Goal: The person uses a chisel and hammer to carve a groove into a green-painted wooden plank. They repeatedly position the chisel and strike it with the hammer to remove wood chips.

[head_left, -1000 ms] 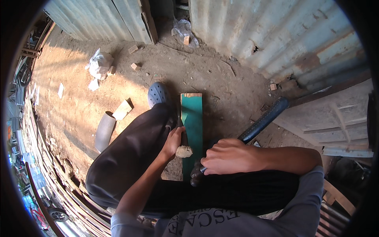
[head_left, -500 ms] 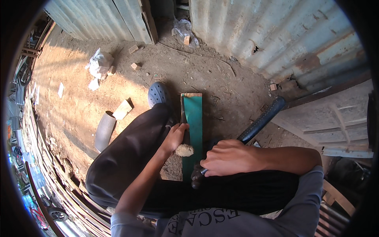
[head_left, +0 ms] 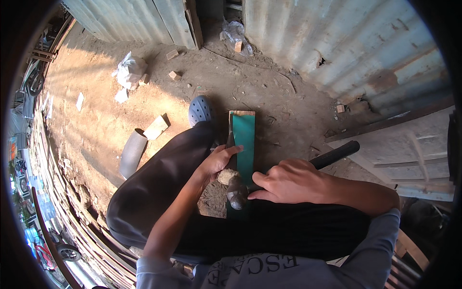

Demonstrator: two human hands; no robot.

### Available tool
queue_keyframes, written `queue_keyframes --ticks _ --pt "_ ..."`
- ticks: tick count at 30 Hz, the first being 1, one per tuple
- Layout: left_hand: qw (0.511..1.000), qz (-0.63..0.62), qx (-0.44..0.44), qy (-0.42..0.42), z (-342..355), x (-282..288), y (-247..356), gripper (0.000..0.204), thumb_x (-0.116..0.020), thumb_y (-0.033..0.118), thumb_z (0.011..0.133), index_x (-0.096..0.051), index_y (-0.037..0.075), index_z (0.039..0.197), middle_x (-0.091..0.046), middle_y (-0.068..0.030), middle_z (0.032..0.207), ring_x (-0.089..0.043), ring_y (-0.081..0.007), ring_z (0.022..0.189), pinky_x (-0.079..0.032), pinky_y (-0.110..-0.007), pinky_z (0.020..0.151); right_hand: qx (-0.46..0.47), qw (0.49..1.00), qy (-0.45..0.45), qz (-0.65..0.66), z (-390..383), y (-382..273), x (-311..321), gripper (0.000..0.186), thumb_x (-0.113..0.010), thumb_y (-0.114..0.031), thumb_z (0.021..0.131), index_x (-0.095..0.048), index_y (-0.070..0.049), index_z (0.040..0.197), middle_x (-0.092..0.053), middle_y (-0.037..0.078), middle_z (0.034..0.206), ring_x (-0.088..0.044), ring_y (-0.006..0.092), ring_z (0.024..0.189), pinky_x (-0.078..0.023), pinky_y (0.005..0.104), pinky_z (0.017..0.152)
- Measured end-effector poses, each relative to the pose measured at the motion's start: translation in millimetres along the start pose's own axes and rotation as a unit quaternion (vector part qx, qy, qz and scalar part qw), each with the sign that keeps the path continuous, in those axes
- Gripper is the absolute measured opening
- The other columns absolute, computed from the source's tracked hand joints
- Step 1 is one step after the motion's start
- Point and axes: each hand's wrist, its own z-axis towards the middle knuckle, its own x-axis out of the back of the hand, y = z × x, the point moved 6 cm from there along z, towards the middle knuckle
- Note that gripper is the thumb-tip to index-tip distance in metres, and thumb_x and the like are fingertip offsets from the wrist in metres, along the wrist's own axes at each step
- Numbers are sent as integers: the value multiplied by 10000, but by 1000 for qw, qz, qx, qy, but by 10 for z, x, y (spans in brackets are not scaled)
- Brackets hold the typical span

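A green-painted board point(head_left: 245, 129) lies lengthwise between my legs, its near end under the dark trouser leg. My left hand point(head_left: 214, 163) is closed around a chisel point(head_left: 226, 176) whose worn, frayed butt faces me, with its blade along the board's left edge. The blade's tip is hard to make out. My right hand point(head_left: 293, 180) grips a hammer point(head_left: 237, 193) close to its metal head. That head is at the chisel's butt, and the black handle sticks out to the right past my hand.
A blue clog point(head_left: 200, 110) is on my foot beyond the board. Several wood offcuts, such as a pale block point(head_left: 156, 127), lie on the dirt near a grey curved piece point(head_left: 133, 153) and a white plastic bag point(head_left: 130, 70). Corrugated metal sheets point(head_left: 337, 43) stand at the back.
The hammer's head has moved up and left, from beside the board's near part to the chisel's butt. The whole view has shifted slightly. Both hands keep their holds.
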Motion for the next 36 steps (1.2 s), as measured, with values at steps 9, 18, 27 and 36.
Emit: queue_keyframes --ticks 9,18,27,36 --pt "996 34 -82 30 303 69 -411 268 -585 194 859 -615 -19 1020 -646 -75 841 -607 -139 743 -492 -300 656 58 997 -28 -42 -77 -42 -346 451 -622 -479 864 -467 -86 707 -492 41 449 -611 214 426 -479 328 391" --pt "986 31 -154 47 497 86 -780 293 -574 117 885 -559 -46 1128 -659 -82 932 -620 -148 837 -509 -311 766 108 991 -44 65 -72 -259 -621 402 -613 -408 888 -533 -66 693 -504 53 461 -620 242 476 -470 326 440" --pt "986 42 -159 22 557 101 -833 318 -581 149 893 -568 -43 1146 -658 -79 992 -613 -150 905 -493 -309 821 45 986 -129 95 -45 -147 -826 267 -673 -262 835 -675 -28 708 -637 117 604 -681 270 652 -532 374 586" --pt "983 74 -158 55 613 225 -662 242 -553 147 900 -573 -33 1060 -643 -91 877 -622 -161 746 -527 -326 669 -2 981 -167 103 10 -63 -869 366 -609 -332 898 -654 -4 742 -635 161 657 -672 333 675 -525 415 565"
